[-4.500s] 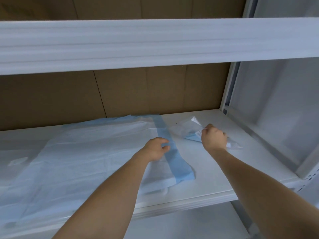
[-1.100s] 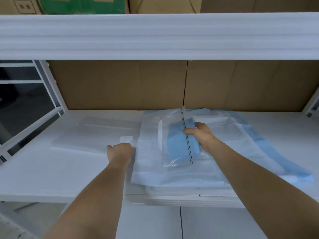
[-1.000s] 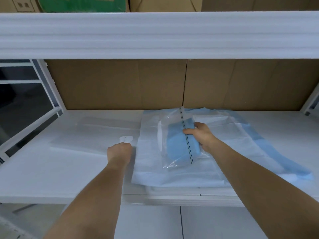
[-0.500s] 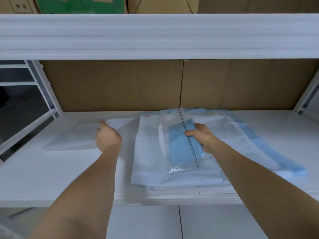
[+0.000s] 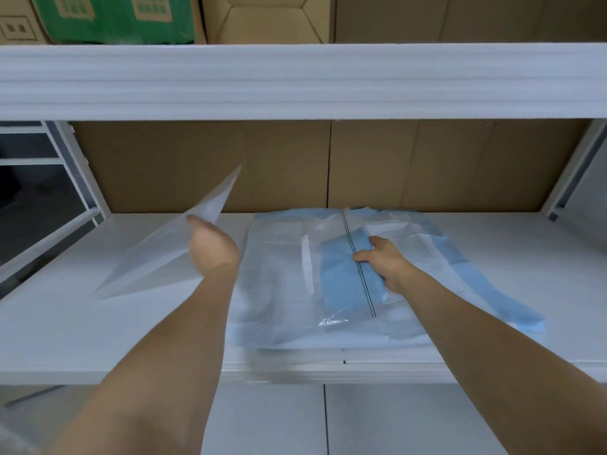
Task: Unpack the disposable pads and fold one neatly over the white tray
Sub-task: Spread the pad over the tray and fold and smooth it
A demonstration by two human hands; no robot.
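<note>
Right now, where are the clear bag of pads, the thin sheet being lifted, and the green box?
clear bag (image 5: pixel 331 274), head view, on the blue pads inside it.
thin sheet (image 5: pixel 157 257), head view, middle of its raised panel.
green box (image 5: pixel 115 18), head view, its front face.

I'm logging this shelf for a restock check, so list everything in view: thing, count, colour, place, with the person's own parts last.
clear bag: one, transparent with a blue folded pad inside, on the spread pad, mid shelf.
spread pad: one, white with blue edge, flat on the shelf, right of centre.
translucent sheet: one, whitish, lifted off the shelf at left.
shelf: one, white, across the middle.
upper shelf edge: one, white, top.
cardboard boxes: several, brown, one green, on the upper shelf.
cardboard backing: brown, behind the shelf.
left hand: holds the translucent sheet.
right hand: grips the clear bag.
</note>
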